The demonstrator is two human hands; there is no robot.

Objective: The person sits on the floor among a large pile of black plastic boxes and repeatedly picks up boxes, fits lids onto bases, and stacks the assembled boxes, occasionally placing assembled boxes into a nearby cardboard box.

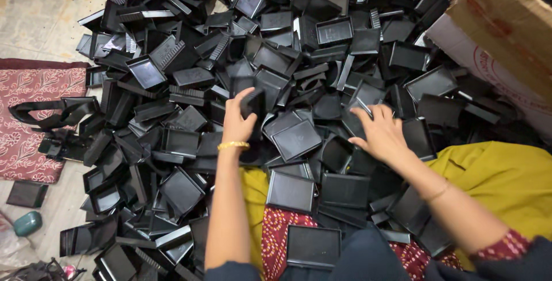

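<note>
Head view: left hand [237,121] holds black tray [252,102], right hand [380,133] on pile [190,79]

Your left hand [237,121] grips a black tray [252,102] mid-frame; your right hand [380,134] rests on the tray pile [190,79].

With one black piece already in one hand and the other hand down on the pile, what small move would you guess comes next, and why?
Probably the right hand closes on a black tray piece under its fingertips and lifts it. The left hand already grips a small black part above the heap, while the right lies spread on the pieces, holding nothing firmly.
</note>
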